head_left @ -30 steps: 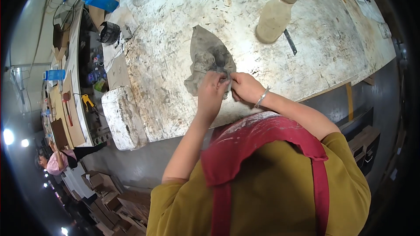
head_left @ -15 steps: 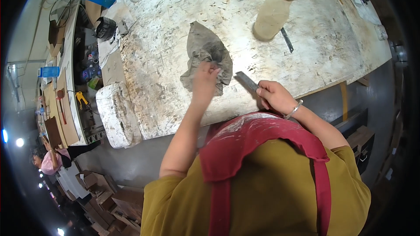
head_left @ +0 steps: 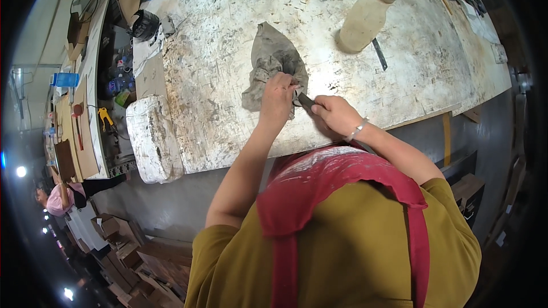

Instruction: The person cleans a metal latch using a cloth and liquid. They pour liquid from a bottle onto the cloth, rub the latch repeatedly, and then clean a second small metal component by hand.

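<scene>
Right hand [head_left: 337,115]: closed around a dark flat blade [head_left: 305,101] at the near edge of the stained worktable [head_left: 228,51]. Left hand [head_left: 278,92]: pinching a grey rag [head_left: 271,57] against the blade; wiping appears underway, not finished. Beyond: capped plastic bottle [head_left: 365,17], upright, well apart.

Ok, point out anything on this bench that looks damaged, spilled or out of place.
Nothing is spilled or tipped. The white worktop is badly stained and scratched all over. The crumpled grey rag lies bunched under the left hand, which presses it against the thin dark metal blade held by the right hand. The cloudy plastic bottle stands upright.
</scene>
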The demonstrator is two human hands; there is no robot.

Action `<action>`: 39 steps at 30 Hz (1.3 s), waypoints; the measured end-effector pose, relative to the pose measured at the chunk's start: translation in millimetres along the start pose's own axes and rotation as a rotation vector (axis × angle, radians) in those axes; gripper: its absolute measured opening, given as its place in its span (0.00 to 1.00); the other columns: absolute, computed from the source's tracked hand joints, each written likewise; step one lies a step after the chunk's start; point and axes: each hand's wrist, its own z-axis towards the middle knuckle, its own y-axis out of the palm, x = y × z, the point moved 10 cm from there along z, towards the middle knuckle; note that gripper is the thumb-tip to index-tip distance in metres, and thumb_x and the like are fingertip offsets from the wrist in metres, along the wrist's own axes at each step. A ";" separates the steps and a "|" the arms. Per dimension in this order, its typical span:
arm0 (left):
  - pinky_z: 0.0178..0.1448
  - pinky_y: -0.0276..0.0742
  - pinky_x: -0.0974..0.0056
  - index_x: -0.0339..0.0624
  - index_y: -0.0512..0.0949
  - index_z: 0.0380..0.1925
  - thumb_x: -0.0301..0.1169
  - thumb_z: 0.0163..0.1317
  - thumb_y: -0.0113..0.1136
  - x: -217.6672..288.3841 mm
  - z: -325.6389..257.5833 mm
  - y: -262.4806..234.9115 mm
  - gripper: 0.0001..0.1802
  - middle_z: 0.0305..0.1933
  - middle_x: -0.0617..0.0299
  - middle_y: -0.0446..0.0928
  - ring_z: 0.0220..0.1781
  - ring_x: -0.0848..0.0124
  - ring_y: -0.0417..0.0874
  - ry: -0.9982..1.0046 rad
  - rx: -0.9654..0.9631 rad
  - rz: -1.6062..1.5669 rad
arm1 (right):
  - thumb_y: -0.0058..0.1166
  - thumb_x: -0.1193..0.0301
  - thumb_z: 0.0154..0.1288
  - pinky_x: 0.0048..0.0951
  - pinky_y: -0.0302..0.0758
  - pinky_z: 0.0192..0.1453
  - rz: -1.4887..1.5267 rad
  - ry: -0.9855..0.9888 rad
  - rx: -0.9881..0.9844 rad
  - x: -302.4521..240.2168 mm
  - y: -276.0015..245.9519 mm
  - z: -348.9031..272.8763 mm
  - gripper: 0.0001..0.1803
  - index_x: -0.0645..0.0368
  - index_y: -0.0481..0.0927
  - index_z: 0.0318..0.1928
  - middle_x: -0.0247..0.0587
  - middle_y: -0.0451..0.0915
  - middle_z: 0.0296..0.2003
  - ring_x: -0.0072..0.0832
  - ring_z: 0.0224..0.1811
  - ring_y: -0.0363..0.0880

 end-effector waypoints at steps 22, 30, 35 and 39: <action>0.28 0.62 0.78 0.36 0.77 0.41 0.27 0.64 0.55 -1.5 -21.8 4.5 0.08 0.26 0.69 0.74 0.23 0.83 0.68 -0.761 -0.199 -1.003 | 0.43 0.69 0.71 0.22 0.58 0.18 0.649 0.056 -0.055 -8.3 -3.7 -30.1 0.14 0.58 0.67 0.26 0.29 0.66 0.13 0.16 0.14 0.60; 0.29 0.63 0.78 0.36 0.78 0.39 0.31 0.66 0.52 -11.8 -21.9 10.8 0.10 0.24 0.68 0.74 0.25 0.82 0.71 -0.740 -0.251 -0.948 | 0.42 0.68 0.72 0.20 0.57 0.17 0.626 0.084 -0.051 0.1 0.0 -21.7 0.14 0.58 0.66 0.27 0.29 0.67 0.13 0.16 0.13 0.60; 0.29 0.63 0.75 0.40 0.80 0.32 0.38 0.68 0.49 -7.8 5.2 -24.0 0.15 0.22 0.67 0.74 0.24 0.80 0.71 -0.627 -0.213 -0.551 | 0.43 0.69 0.70 0.22 0.60 0.19 0.657 0.114 -0.059 0.9 -0.4 -17.7 0.14 0.59 0.68 0.26 0.30 0.67 0.12 0.17 0.14 0.62; 0.39 0.72 0.60 0.36 0.80 0.35 0.35 0.63 0.53 -9.1 48.8 -82.0 0.13 0.29 0.54 0.78 0.32 0.62 0.77 -0.101 0.053 0.059 | 0.42 0.69 0.71 0.22 0.61 0.20 0.620 0.052 -0.019 0.2 0.2 -9.5 0.13 0.59 0.68 0.26 0.31 0.68 0.12 0.18 0.14 0.63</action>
